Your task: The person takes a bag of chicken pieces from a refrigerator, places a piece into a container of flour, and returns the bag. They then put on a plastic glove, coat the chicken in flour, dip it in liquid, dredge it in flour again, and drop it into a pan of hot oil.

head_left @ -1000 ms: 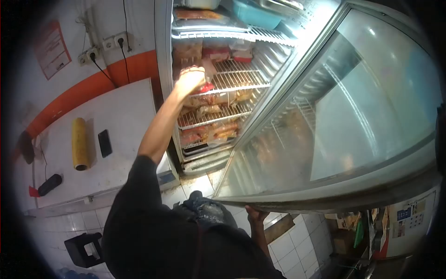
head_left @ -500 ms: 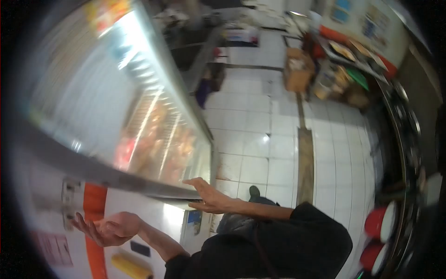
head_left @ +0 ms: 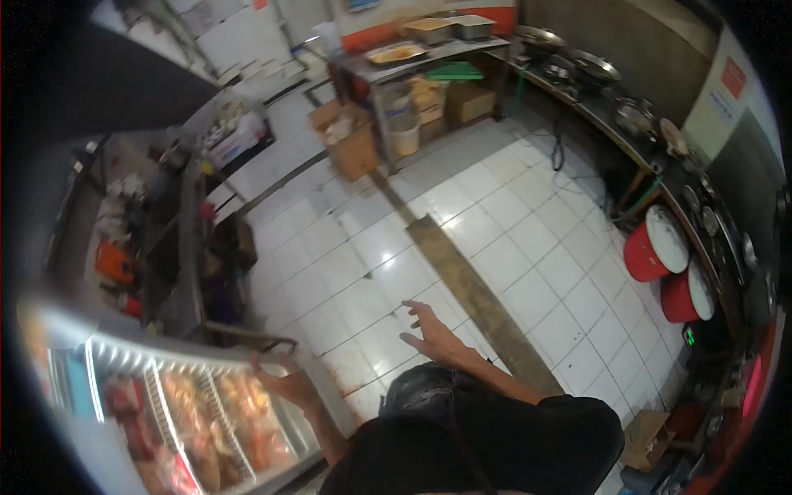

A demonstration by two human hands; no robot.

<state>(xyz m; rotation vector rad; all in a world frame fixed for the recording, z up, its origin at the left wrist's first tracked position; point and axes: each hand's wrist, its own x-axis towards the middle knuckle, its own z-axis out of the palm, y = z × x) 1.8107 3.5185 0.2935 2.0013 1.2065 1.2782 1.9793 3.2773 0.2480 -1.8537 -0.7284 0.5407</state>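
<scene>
A lit chest freezer [head_left: 318, 363] stands at the lower left, with several clear bags of pinkish and orange food [head_left: 252, 412] inside, parted by white wire dividers [head_left: 227, 425]. My left hand [head_left: 285, 386] is at the freezer's near right edge, its fingers spread; whether it presses on the rim or hovers just above I cannot tell. Over the tiled floor [head_left: 528, 285] hangs my right hand [head_left: 437, 337], fingers apart and holding nothing. A dark bag-like item [head_left: 417, 388] shows against my black-clothed body.
Ahead, a cardboard box [head_left: 351, 148] sits beside a metal table [head_left: 371, 74] carrying trays. Along the right runs a counter with pans [head_left: 594, 68], and two red buckets [head_left: 656, 247] hang or stand by it. A dark strip [head_left: 470, 285] crosses the floor.
My view has swung to the right. My left hand has gone from beside the orange-striped white surface to the freezer's edge; my right hand has come away from that edge, over the floor.
</scene>
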